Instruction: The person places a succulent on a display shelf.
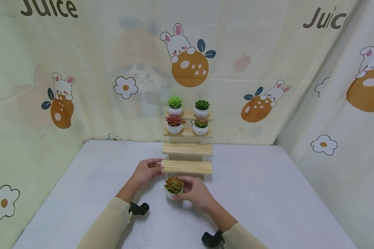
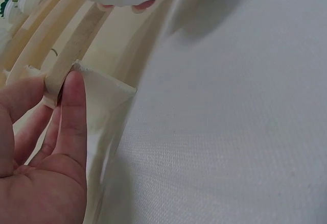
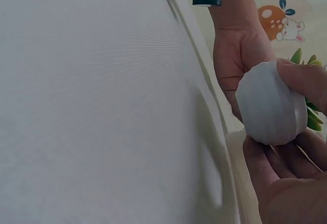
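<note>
My right hand [image 1: 197, 192] grips a small potted succulent [image 1: 174, 185] with reddish-green leaves, just in front of the lowest step of a wooden tiered stand [image 1: 187, 167]. In the right wrist view its ribbed white pot [image 3: 271, 104] sits between thumb and fingers, tilted in that view. My left hand [image 1: 147, 173] pinches the left end of the lowest step; the left wrist view shows thumb and fingers [image 2: 74, 117] on the board's end. Two succulents, one bright green [image 1: 175, 103] and one dark green [image 1: 202, 106], stand on the top step.
On the second step down are a red succulent [image 1: 174, 122] and a green-pink one [image 1: 201, 125], both in white pots. The two lower steps hold no pots. A white-covered table [image 1: 255, 193] lies beneath, with a printed curtain [image 1: 230, 76] behind it.
</note>
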Demonstrator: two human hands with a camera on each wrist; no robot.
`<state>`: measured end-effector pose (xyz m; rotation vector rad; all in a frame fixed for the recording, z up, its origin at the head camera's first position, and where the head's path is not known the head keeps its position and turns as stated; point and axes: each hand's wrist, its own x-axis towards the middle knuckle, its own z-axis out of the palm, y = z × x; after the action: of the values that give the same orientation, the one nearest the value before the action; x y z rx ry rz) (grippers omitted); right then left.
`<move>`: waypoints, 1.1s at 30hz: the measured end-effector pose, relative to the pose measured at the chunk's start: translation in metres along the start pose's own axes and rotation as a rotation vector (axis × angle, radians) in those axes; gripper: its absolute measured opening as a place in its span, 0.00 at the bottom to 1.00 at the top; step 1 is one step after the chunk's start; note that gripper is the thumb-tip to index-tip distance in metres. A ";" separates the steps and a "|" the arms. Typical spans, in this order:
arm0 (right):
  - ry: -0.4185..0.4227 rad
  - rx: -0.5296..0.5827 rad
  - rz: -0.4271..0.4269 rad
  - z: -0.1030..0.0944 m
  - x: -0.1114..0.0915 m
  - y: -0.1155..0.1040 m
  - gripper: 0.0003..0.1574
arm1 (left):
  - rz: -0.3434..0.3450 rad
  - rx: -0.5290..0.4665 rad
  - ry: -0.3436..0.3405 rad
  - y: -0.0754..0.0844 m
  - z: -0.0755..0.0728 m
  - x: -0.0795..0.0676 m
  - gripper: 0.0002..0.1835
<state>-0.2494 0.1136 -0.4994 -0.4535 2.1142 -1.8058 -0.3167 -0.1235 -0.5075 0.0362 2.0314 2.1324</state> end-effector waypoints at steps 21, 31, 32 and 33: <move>0.126 -0.015 -0.086 -0.012 0.025 -0.026 0.38 | 0.003 0.006 -0.012 0.000 -0.001 0.000 0.23; 0.226 -0.095 -0.104 -0.021 0.045 -0.050 0.37 | -0.014 -0.020 -0.013 -0.001 -0.002 0.003 0.24; 0.233 -0.105 -0.105 -0.022 0.048 -0.052 0.38 | -0.009 -0.018 -0.017 -0.002 -0.002 0.003 0.24; 0.239 -0.119 -0.107 -0.022 0.050 -0.053 0.37 | -0.012 -0.022 -0.015 -0.002 -0.002 0.003 0.24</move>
<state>-0.3026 0.1035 -0.4453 -0.4051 2.4110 -1.8810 -0.3196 -0.1247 -0.5096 0.0368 1.9951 2.1405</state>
